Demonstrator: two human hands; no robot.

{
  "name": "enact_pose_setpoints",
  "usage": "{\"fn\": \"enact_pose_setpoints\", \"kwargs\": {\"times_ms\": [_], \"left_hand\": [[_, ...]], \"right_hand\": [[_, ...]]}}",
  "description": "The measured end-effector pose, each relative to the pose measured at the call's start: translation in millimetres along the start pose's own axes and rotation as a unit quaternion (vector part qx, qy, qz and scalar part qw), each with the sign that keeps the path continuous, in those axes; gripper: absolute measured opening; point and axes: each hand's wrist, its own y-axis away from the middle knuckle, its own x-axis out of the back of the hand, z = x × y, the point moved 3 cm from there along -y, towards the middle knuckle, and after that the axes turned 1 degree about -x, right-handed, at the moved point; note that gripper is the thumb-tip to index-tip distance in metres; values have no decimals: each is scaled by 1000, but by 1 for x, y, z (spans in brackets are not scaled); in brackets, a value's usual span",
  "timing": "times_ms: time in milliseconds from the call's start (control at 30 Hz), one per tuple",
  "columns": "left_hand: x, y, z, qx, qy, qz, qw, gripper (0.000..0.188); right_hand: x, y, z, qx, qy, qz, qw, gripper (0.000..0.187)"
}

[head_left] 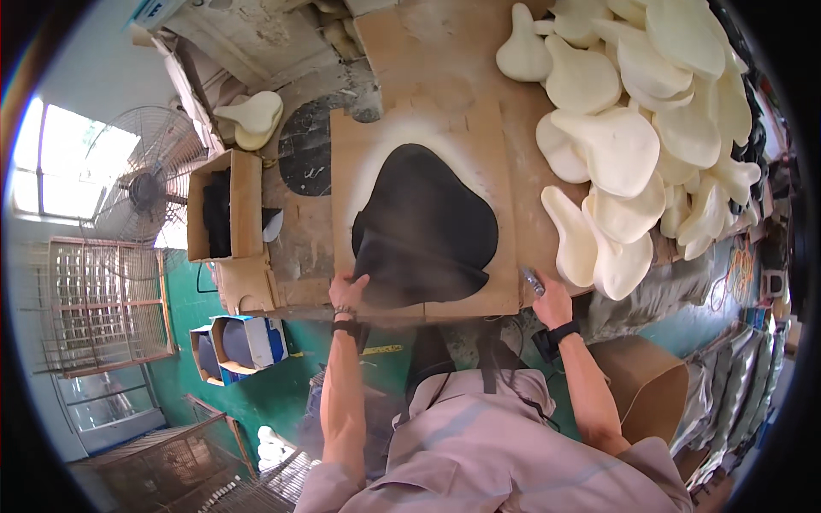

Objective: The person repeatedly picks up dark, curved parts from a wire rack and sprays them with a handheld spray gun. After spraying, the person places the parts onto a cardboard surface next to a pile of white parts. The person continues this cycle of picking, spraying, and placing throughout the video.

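Observation:
A stack of black, rounded-triangular cover pieces (428,214) lies on a cardboard sheet (346,162), narrow end away from me. Its near edge is blurred and looks shifted over the rest. My left hand (346,295) is at the stack's near left corner, thumb and fingers closed on the edge of a black cover piece. My right hand (554,305) is closed around a spray gun (533,280) at the bench's front edge, right of the cardboard. Only the gun's grey metal front shows; my fingers hide the rest. Pale overspray rings the black pieces.
Many cream foam bicycle saddle pads (603,154) are heaped at the right. Two similar pads (255,115) lie at the far left. A cardboard box (248,205) with black material stands on the left, near a fan (145,188). An open carton (641,385) stands below right.

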Motion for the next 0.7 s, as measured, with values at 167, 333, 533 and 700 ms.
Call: {"fn": "enact_pose_setpoints", "kwargs": {"times_ms": [167,333,533,700], "left_hand": [[4,-4,15,66,310,-144,937,28],[8,-25,111,130,648,-274,698,15],[-32,-84,180,97,808,-201,545,18],[-56,-73,192,51,685,-105,719,49]], "right_hand": [[1,-1,-7,-28,-5,-14,1000,45],[1,2,-14,-47,3,-11,999,45],[0,-1,-14,-58,6,-9,998,47],[3,1,-14,-79,-1,-13,997,52]]}}
